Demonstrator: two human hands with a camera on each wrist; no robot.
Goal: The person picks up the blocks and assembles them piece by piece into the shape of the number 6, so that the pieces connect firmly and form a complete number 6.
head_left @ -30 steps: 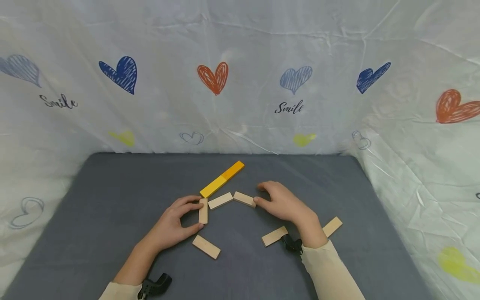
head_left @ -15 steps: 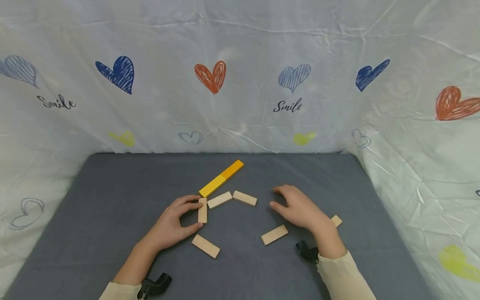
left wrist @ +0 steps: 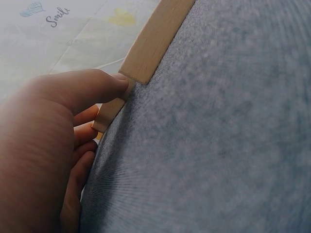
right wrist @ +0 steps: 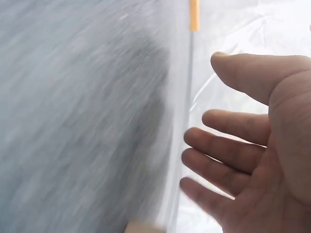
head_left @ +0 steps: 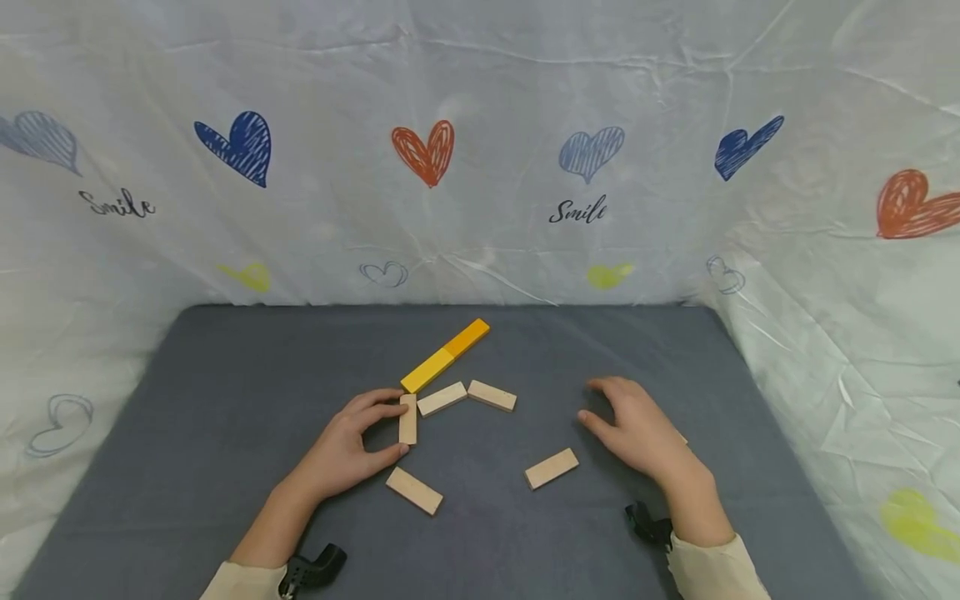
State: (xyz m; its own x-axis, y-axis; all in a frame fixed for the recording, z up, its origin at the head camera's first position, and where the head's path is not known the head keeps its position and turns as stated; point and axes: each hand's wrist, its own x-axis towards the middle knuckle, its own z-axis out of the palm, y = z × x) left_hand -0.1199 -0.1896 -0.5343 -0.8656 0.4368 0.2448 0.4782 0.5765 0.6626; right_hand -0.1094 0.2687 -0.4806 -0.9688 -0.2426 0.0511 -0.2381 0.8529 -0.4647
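My left hand (head_left: 348,442) holds a plain wooden block (head_left: 407,419) by its two ends, thumb at the near end and fingers at the far one. In the left wrist view the thumb partly covers that block. Two more plain blocks, a left one (head_left: 442,399) and a right one (head_left: 492,395), continue from it in a bent row. Over the right side of the table, my right hand (head_left: 639,427) has relaxed, spread fingers with nothing between them. Beneath it a wooden block (head_left: 683,437) is almost wholly hidden; its blurred end shows low in the right wrist view.
Behind the row, a yellow block (head_left: 427,370) and an orange block (head_left: 467,337) lie end to end on a slant. Loose plain blocks lie nearer me, one left (head_left: 415,491) and one right (head_left: 551,468). A heart-printed white sheet (head_left: 495,183) hangs behind the grey table (head_left: 262,358).
My right hand has left the right end of the bent row and moved right and slightly nearer me, over the far-right block. The left hand stays on its block.
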